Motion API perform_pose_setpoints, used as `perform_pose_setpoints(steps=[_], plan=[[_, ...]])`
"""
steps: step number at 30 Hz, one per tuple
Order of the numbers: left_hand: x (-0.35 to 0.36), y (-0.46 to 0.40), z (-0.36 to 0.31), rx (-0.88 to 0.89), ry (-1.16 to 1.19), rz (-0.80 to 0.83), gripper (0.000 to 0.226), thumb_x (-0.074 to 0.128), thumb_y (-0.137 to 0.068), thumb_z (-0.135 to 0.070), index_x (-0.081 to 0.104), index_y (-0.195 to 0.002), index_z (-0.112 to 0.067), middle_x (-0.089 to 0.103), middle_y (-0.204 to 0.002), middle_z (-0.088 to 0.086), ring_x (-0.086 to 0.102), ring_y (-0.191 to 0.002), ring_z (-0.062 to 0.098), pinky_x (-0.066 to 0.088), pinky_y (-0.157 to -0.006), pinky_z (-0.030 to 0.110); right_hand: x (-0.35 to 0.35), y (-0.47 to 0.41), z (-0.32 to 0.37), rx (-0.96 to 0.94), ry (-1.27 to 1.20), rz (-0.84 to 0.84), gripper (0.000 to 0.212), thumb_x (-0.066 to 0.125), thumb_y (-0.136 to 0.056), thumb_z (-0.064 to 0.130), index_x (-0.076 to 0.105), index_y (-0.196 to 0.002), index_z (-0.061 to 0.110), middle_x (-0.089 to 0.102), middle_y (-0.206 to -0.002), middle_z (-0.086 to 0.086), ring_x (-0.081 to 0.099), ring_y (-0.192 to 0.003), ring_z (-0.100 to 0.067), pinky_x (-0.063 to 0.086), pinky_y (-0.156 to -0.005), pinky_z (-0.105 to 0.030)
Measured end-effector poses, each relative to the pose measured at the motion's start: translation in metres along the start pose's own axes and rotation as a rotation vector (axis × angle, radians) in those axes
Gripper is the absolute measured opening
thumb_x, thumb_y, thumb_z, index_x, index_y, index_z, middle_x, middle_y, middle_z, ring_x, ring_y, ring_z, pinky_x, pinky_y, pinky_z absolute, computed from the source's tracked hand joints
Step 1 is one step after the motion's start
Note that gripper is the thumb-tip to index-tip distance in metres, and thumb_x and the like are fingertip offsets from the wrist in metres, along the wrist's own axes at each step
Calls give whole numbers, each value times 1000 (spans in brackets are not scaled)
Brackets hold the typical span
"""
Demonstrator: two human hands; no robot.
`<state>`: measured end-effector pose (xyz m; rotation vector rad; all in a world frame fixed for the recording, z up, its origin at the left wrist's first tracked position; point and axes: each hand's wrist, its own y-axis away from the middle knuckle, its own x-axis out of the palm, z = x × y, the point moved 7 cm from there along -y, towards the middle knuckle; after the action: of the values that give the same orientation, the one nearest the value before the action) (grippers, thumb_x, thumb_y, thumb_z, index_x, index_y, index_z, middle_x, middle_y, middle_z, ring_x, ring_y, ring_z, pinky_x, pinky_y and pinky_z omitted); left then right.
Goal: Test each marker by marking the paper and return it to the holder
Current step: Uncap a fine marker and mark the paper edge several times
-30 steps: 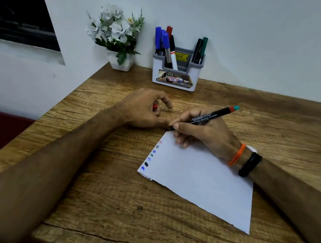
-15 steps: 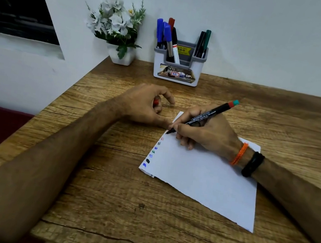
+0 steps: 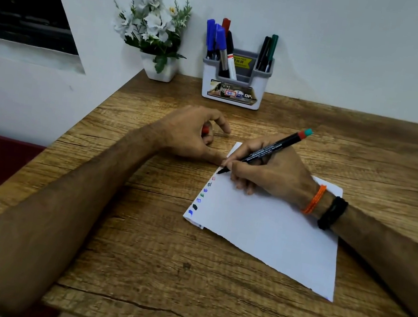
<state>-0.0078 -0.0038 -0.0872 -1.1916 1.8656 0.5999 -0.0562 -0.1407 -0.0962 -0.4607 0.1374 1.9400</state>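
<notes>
My right hand (image 3: 273, 173), clamped on the marker (image 3: 265, 152), pressed its tip to the paper (image 3: 267, 229) at centre frame; my left hand (image 3: 190, 133) enclosed its red cap (image 3: 205, 130). Recapping should follow.

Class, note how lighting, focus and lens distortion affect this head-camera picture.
Head view: dim, even light, no glare; soft shadow beside the white paper sheet; wide-angle bending curves the wooden table edges; nearest forearms slightly blurred; grey marker holder label is only partly legible.
</notes>
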Motion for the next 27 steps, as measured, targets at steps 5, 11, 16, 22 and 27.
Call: perform_pose_setpoints(steps=[5, 11, 16, 22, 27], plan=[[0, 0, 0, -10, -1, 9, 56, 84, -64, -41, 59, -112, -26, 59, -64, -8, 53, -59, 7, 44, -69, 25, -1, -1, -1, 21, -17, -35, 4, 71, -84, 0, 73, -85, -4, 70, -63, -12, 65, -48, -14, 50, -44, -23], [1, 0, 0, -8, 0, 10, 57, 83, -64, -43, 59, -112, -27, 58, -65, -8, 53, -58, 7, 44, -69, 25, -1, 0, 0, 30, 3, -29, 3, 71, -84, 1, 73, -84, 0, 71, -62, -9, 66, -49, -14, 50, -45, -23], [0, 0, 0, -11, -1, 9, 56, 83, -63, -44, 59, -111, -28, 59, -65, -8, 54, -59, 7, 49, -73, 27, 0, 1, 0, 48, 17, -18, 3, 71, -84, 3, 73, -83, 3, 70, -62, -7, 66, -49, -12, 50, -45, -21], [1, 0, 0, -12, 0, 16, 58, 83, -63, -44, 59, -113, -28, 59, -67, -6, 53, -61, 8, 50, -75, 29, -1, 0, -1, 59, -6, -34, 4, 70, -85, 0, 73, -82, 1, 69, -60, -6, 64, -47, -11, 49, -44, -20], [0, 1, -2, -17, -8, 9, 56, 83, -64, -43, 59, -113, -27, 59, -66, -8, 53, -60, 7, 46, -73, 25, -3, 1, 0, 54, -3, -60, 5, 70, -84, 0, 72, -80, 3, 70, -60, -7, 64, -48, -11, 50, -45, -21]])
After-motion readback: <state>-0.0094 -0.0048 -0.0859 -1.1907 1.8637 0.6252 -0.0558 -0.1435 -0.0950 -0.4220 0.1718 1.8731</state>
